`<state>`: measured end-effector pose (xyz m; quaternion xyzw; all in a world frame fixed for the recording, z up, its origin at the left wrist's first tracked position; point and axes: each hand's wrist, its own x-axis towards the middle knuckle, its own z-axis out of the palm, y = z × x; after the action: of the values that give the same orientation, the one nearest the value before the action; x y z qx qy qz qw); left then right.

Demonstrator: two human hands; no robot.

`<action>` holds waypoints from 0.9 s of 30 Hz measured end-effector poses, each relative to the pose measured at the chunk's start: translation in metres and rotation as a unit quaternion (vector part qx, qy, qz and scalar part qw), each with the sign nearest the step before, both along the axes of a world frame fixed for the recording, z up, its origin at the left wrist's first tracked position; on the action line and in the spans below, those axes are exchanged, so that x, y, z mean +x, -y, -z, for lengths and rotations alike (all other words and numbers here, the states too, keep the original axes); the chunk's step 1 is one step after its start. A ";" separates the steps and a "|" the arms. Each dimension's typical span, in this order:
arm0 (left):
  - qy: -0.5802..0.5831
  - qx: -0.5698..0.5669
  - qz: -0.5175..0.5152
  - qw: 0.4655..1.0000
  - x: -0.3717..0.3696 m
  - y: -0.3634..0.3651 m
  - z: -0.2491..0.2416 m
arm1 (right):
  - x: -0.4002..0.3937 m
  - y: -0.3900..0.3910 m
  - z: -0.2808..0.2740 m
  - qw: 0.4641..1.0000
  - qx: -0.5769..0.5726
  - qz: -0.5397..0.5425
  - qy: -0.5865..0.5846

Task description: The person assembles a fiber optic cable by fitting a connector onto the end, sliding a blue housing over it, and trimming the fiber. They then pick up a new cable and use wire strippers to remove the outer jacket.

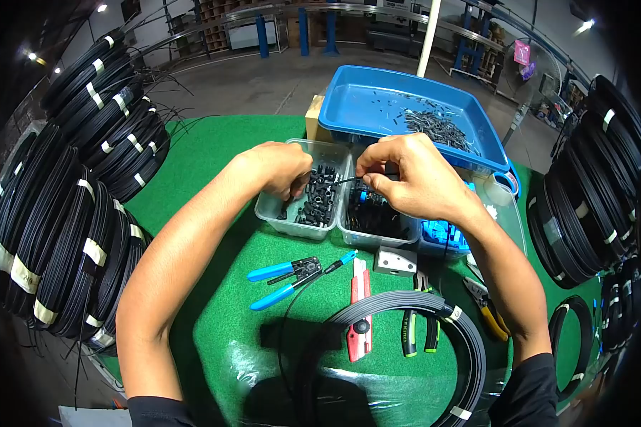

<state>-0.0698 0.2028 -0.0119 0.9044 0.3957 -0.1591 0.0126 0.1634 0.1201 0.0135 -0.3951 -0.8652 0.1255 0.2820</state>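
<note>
My left hand [283, 169] reaches down into the left clear plastic bin [295, 229], which holds many small black connector parts [317, 206]. Its fingers are curled among the parts; whatever they pinch is hidden. Above the neighbouring bin of black and blue pieces [377, 213], my right hand [409, 174] pinches a thin black cable [345, 179], whose end points left over the connector parts. A coil of black cable [470, 349] lies below on the green table. A blue connector [340, 262] on a cable end rests beside a blue-handled stripping tool [306, 269].
A red utility knife [360, 313], green-black pliers [410, 333], a yellow-handled cutter [490, 313] and a grey block [396, 261] lie on the green mat [214, 153]. A blue tray [363, 92] of black pieces stands behind. Cable coils [57, 235] are stacked left, more coils [580, 206] right.
</note>
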 end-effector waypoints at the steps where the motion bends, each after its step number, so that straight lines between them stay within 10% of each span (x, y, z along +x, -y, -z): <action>1: 0.003 0.010 0.005 1.000 0.000 0.002 0.002 | 0.000 0.000 0.000 1.000 0.003 -0.002 -0.004; 27: 0.026 0.135 0.096 0.986 0.007 -0.018 0.033 | 0.008 -0.004 0.003 0.998 -0.035 0.039 -0.046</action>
<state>-0.0625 0.2209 -0.0453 0.9355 0.3240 -0.0815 -0.1148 0.1719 0.1238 0.0100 -0.4319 -0.8303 0.1626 0.3125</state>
